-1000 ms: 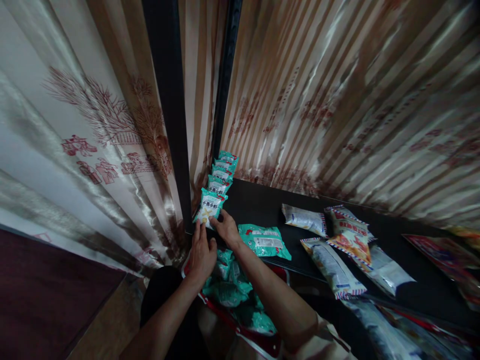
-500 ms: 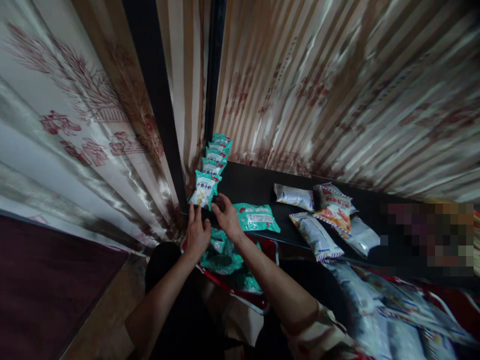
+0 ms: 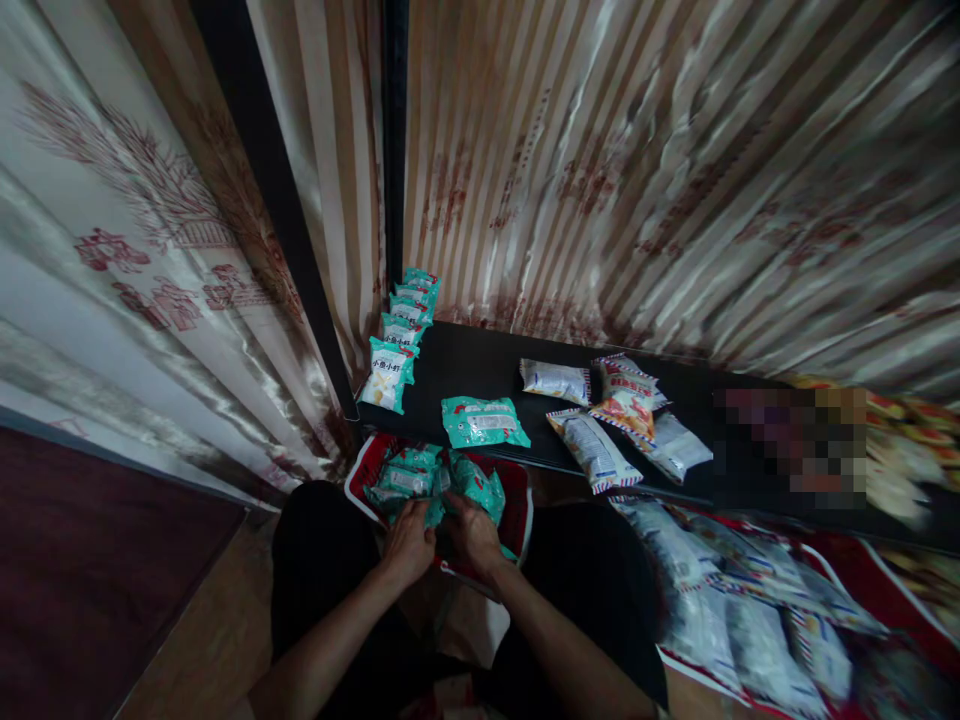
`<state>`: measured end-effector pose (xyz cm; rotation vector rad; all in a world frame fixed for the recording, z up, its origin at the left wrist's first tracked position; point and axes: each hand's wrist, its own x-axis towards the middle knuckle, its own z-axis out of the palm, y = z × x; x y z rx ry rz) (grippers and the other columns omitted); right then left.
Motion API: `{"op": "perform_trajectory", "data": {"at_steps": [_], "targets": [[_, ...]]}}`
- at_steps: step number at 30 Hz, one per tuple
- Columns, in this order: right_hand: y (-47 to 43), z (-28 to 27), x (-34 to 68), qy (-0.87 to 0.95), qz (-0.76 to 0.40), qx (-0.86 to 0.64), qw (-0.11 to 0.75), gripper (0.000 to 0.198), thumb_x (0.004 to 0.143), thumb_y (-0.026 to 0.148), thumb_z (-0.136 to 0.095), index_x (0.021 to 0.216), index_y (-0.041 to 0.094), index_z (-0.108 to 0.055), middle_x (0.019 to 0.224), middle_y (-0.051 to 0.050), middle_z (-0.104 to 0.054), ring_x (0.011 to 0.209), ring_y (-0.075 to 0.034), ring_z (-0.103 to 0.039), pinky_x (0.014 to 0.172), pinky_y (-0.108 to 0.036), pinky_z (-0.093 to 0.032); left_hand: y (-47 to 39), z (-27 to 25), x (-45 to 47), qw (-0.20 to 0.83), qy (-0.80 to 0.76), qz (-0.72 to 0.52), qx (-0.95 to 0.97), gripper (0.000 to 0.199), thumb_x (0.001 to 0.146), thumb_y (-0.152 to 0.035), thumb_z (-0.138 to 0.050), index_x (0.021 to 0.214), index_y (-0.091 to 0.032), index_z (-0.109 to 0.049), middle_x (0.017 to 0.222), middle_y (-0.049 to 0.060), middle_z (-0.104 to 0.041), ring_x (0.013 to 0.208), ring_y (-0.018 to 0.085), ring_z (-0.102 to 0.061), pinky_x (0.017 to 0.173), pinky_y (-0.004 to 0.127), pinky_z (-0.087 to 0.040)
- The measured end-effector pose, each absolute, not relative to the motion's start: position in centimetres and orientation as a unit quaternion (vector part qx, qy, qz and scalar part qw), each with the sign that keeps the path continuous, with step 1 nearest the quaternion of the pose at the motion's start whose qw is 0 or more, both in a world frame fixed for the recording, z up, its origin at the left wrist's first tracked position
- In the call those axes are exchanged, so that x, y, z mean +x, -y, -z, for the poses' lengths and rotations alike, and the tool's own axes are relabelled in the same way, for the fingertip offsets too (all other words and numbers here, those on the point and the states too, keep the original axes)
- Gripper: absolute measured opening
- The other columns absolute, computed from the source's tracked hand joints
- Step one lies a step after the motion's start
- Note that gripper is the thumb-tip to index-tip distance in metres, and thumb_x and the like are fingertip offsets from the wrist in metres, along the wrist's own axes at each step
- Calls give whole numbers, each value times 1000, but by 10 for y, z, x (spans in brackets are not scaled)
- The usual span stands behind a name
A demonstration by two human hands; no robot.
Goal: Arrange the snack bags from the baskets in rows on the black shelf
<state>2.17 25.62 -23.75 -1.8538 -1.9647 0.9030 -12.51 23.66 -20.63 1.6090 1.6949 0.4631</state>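
Observation:
Several teal snack bags [image 3: 409, 472] fill a red basket [image 3: 517, 505] with a white rim between my knees. My left hand [image 3: 411, 542] reaches over its near edge, fingers closed on a teal snack bag [image 3: 433, 511]. Beside it, my right hand [image 3: 475, 535] is closed on the same bag or one touching it; the fingertips are partly hidden. At the shelf's left end stands a row of upright teal snack bags [image 3: 388, 375], one behind another. Another teal bag [image 3: 486, 422] lies flat on the black shelf [image 3: 457, 362], just beyond the basket.
Silver-white bags [image 3: 598, 450] and an orange-and-white bag [image 3: 628, 400] lie farther right on the shelf. A second red basket [image 3: 892, 590] at lower right holds several silvery bags [image 3: 701, 630]. A dark post [image 3: 259, 165] and striped curtains [image 3: 480, 200] border the shelf.
Both hands have drawn back from the front upright bag at the shelf's left end and come down into the basket. That bag stands by itself. The view has shifted slightly.

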Motion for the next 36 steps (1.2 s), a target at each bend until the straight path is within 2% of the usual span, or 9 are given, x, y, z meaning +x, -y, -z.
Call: {"op": "perform_trajectory", "data": {"at_steps": [4, 8, 12, 16, 22, 26, 31, 36], "targets": [[-265, 232, 22, 685, -316, -630, 182, 30, 75, 14, -50, 91, 23, -73, 93, -6, -72, 88, -26, -66, 79, -33, -48, -237, 199, -125, 377, -659, -201, 619, 41, 74, -10, -48, 113, -16, -59, 119, 12, -60, 113, 22, -56, 100, 32, -40], [-268, 218, 21, 700, -301, -615, 204, 26, 79, 17, -50, 83, 26, -75, 85, -8, -72, 83, -28, -66, 74, -35, -46, -239, 194, -129, 392, -658, -224, 603, 40, 72, -9, -48, 108, -18, -61, 116, 10, -62, 111, 20, -56, 100, 30, -39], [-267, 195, 19, 738, -261, -591, 196, 27, 83, 21, -48, 88, 27, -74, 87, -8, -72, 84, -27, -64, 73, -36, -45, -241, 189, -137, 363, -666, -234, 608, 41, 71, -7, -45, 107, -16, -61, 115, 10, -62, 110, 19, -56, 100, 30, -39], [-265, 168, 21, 777, -202, -570, 175, 28, 86, 21, -45, 94, 28, -72, 86, -5, -71, 90, -24, -58, 80, -35, -44, -241, 185, -148, 315, -674, -246, 621, 42, 70, -13, -49, 110, -13, -61, 119, 13, -60, 116, 24, -51, 103, 38, -36], [-265, 129, 25, 794, -176, -553, 183, 26, 88, 24, -45, 90, 27, -71, 85, -5, -71, 84, -21, -58, 81, -34, -44, -236, 186, -153, 383, -612, -306, 620, 54, 68, -27, -59, 121, -17, -57, 129, 12, -55, 122, 27, -47, 106, 43, -34], [-266, 108, 27, 788, -191, -552, 194, 26, 88, 26, -45, 86, 25, -71, 85, -4, -72, 83, -20, -60, 85, -35, -43, -233, 183, -152, 414, -596, -309, 615, 62, 66, -31, -62, 126, -15, -53, 132, 15, -52, 125, 29, -46, 106, 43, -34], [-266, 98, 34, 747, -233, -580, 228, 26, 86, 31, -47, 85, 24, -72, 86, -5, -72, 86, -22, -61, 81, -35, -45, -231, 170, -150, 450, -568, -353, 591, 58, 67, -37, -64, 121, -17, -57, 128, 13, -56, 121, 28, -50, 105, 40, -37], [-265, 101, 46, 659, -301, -608, 326, 32, 79, 42, -56, 101, 23, -69, 103, -7, -69, 100, -25, -61, 91, -38, -44, -235, 163, -142, 501, -553, -401, 532, 62, 66, -46, -67, 120, -16, -57, 125, 12, -59, 118, 29, -52, 102, 40, -40]]}}
